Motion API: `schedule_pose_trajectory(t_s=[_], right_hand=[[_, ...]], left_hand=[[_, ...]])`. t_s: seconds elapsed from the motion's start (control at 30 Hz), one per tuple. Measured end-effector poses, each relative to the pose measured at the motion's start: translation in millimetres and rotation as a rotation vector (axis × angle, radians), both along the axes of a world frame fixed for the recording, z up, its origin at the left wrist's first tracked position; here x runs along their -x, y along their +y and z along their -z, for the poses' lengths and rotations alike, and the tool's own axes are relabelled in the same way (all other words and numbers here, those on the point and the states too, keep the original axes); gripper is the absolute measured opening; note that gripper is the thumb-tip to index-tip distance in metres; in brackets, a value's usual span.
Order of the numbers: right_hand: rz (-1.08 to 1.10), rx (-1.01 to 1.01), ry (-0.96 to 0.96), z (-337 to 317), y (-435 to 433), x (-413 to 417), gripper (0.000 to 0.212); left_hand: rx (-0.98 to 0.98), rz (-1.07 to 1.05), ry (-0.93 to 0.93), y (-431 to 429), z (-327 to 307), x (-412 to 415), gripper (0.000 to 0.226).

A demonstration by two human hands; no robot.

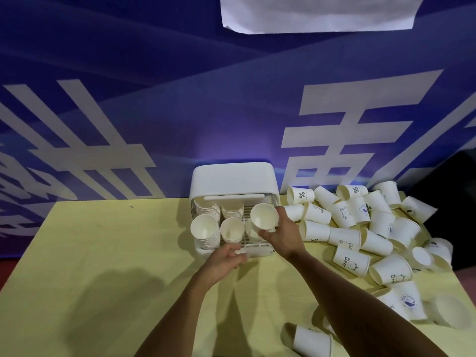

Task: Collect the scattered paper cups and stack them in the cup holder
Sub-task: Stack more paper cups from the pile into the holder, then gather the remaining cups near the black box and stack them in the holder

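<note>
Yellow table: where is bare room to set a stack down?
Free: yellow table left of the white plastic cup holder, and the near patch between the forearms. Crowded: right of the holder, where loose white paper cups pile to the edge.

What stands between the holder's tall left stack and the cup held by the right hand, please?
A shorter stack of cups, seen in the head view.

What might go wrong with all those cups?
The cup in the right hand is tilted, so it may miss its stack in the cup holder. The leaning stack at the front left might topple. The right arm might knock the loose cup off the front edge of the table.
</note>
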State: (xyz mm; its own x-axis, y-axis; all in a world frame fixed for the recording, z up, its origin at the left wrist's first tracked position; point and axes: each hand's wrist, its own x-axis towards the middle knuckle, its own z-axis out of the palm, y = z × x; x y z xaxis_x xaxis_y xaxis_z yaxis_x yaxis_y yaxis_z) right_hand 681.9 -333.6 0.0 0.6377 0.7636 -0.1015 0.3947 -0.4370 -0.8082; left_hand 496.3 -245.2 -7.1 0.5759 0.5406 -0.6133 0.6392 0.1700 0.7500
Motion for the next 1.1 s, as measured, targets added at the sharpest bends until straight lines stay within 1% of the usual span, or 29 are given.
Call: schedule_pose_trajectory(t_s=[0.1, 0.3, 0.43, 0.6, 0.67, 0.73, 0.8, 0.87, 1.0, 1.1], right_hand=[[0.037, 0.007, -0.019, 4, 11, 6, 0.063], [0.034, 0.027, -0.041, 17, 20, 11, 0.061], [0.085, 0.032, -0.059, 24, 20, 12, 0.068], [0.017, 0.152, -0.089, 29, 14, 10, 0.076], [0.008, 0.155, -0.105, 29, 5, 8, 0.07], [-0.001, 0.19, -0.113, 28, -7, 4, 0.06], [-0.002, 0.252, -0.128, 29, -24, -1, 0.055], [-0.003, 0.309, -0.144, 32, -47, -9, 0.048], [-0.005, 0.432, -0.116, 31, -94, -23, 0.039], [-0.049, 0.539, -0.128, 31, -129, -29, 0.038]], left_hand=[[0.034, 0.016, 0.038, -1, 10, 4, 0.045], [0.046, 0.027, 0.09, -1, 25, 6, 0.044], [0.048, 0.033, 0.082, 0, 26, 5, 0.044], [0.048, 0.045, 0.077, -3, 24, 3, 0.039], [0.054, 0.061, 0.074, -7, 22, 2, 0.038], [0.062, 0.088, 0.074, -14, 22, -1, 0.045], [0.067, 0.139, 0.078, -23, 23, -7, 0.052], [0.07, 0.208, 0.078, -35, 29, -12, 0.053], [0.07, 0.412, 0.109, -65, 41, -26, 0.065], [0.061, 0.573, 0.155, -90, 51, -38, 0.081]])
